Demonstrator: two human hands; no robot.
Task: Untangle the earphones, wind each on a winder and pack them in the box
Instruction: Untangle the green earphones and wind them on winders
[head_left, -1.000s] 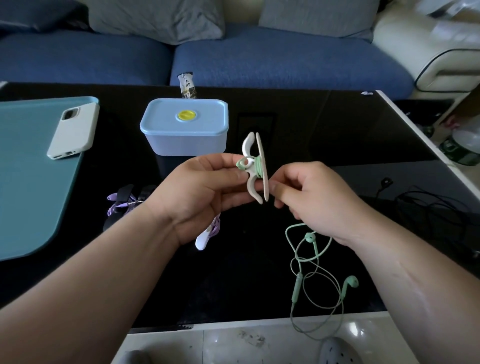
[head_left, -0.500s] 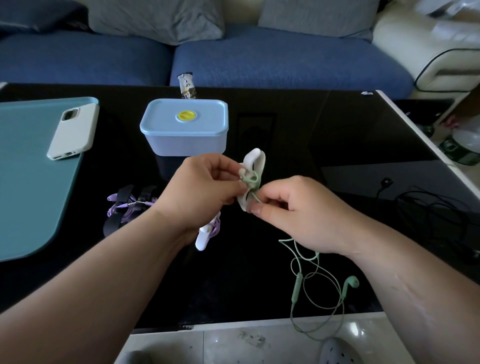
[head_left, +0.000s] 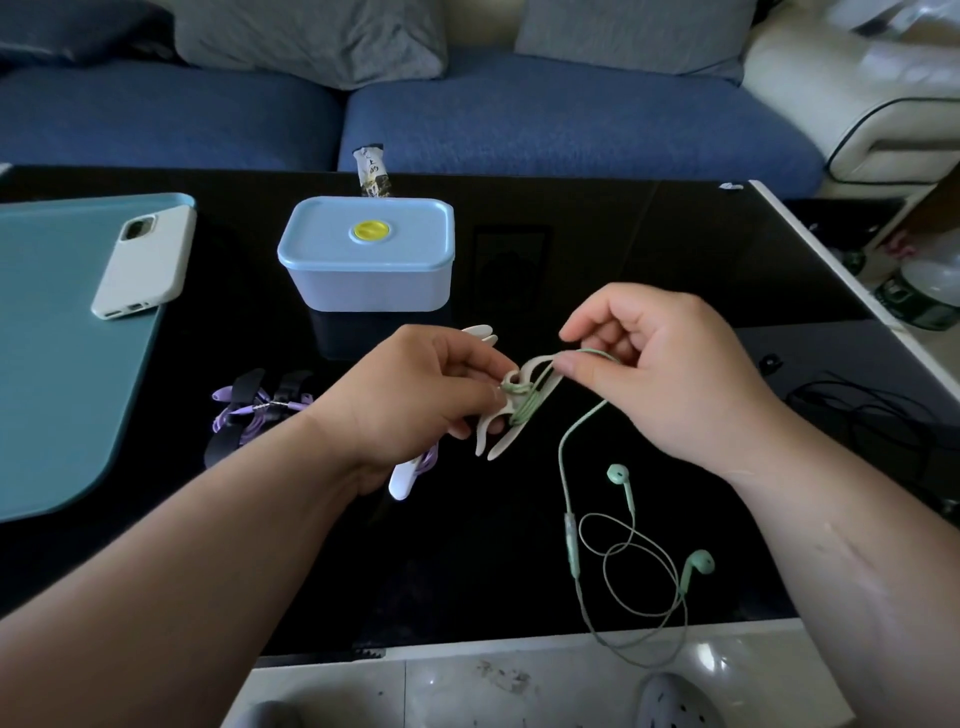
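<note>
Black glass table carries everything. Pale blue box stands at the far middle with its lid on; no sign of anything packed.

Progress, as judged: one purple set looks wound on a white winder lying under the left wrist. A second purple bundle with black straps lies further left, its state unclear. The green earphones are being wound, with only a few turns on.

Left hand: fingers and thumb curled round the middle of the second winder, held above the glass. Right hand: thumb and forefinger pinch the green cord just beside the winder's upper prong, with a short loop between the pinch and the wound turns.

Below the pinch the cord drops to the table, passes the inline remote and ends in loose loops at the front edge, partly hanging over it. Both earbuds lie on the glass, apart from either hand.

Left to do, by estimate: most of the green cord, then lid off and packing.
</note>
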